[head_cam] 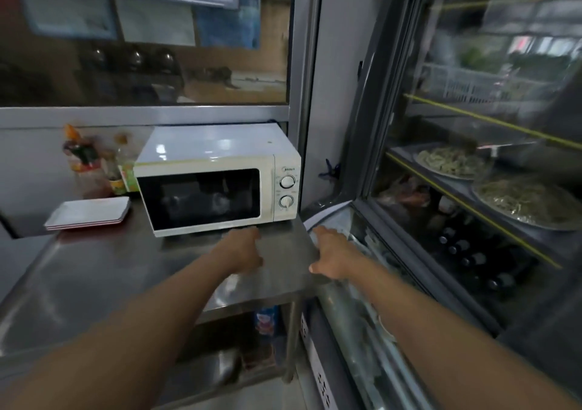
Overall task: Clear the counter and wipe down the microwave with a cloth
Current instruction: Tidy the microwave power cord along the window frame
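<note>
On the counter: a steel counter (pixel 104 271) ran across the lower left of the view, with a person's two bare arms reaching forward over it from the bottom edge.
Microwave: a white microwave (pixel 217 179) stood at the back right of the counter, door closed, its dark window facing the camera and two round dials at its right side.
Left hand: the left hand (pixel 244 250) hovered low over the counter just in front of the microwave, palm down, fingers loosely bent and pointing forward, holding nothing; motion blur hid whether it touched the steel.
Right hand: the right hand (pixel 329 253) lay at the counter's right edge, beside a glass-topped chest (pixel 362 308), fingers fairly straight and spread a little, thumb out to the left, gripping nothing.
Plates: a short stack of white rectangular plates (pixel 89 212) sat on the counter left of the microwave.
Bottles: several sauce bottles (pixel 91 164) stood against the wall behind the plates, just left of the microwave, too blurred to read.
Display fridge: to the right stood a glass-fronted fridge (pixel 472 157) with trays of food on its shelves and dark bottles below.
Cloth: no cloth could be made out.
</note>
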Demonstrator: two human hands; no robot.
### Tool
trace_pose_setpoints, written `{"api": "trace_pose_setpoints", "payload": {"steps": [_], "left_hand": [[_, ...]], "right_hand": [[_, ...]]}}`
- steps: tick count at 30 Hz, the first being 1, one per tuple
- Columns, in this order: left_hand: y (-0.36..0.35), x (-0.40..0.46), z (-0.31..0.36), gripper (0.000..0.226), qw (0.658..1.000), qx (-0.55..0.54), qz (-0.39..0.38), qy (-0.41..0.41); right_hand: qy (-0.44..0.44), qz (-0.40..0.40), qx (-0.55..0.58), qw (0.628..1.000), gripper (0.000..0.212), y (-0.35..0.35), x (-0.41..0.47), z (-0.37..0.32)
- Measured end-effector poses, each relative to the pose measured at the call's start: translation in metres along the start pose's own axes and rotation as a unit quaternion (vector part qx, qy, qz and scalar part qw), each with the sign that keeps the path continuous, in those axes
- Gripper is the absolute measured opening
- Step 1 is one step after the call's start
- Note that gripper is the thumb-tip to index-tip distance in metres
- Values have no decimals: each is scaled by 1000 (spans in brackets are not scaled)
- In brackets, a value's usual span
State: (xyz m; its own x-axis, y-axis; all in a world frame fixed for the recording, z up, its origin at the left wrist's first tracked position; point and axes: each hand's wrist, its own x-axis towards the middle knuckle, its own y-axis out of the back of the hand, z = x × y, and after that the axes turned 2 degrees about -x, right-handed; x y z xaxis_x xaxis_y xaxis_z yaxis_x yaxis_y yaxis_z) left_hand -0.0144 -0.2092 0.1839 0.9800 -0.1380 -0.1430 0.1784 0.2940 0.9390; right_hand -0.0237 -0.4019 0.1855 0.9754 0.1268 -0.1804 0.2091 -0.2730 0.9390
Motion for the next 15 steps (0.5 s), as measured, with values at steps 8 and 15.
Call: {"api": "trace_pose_setpoints", "payload": {"steps": [8, 15], "left_hand": [[51, 7, -18, 59, 999, -23, 46, -15], [79, 36, -12, 55, 996, -33, 78, -38]], "right_hand": [[12, 50, 9, 999, 82, 26, 18, -31], [6, 69, 35, 997, 77, 52, 46, -27]]}}
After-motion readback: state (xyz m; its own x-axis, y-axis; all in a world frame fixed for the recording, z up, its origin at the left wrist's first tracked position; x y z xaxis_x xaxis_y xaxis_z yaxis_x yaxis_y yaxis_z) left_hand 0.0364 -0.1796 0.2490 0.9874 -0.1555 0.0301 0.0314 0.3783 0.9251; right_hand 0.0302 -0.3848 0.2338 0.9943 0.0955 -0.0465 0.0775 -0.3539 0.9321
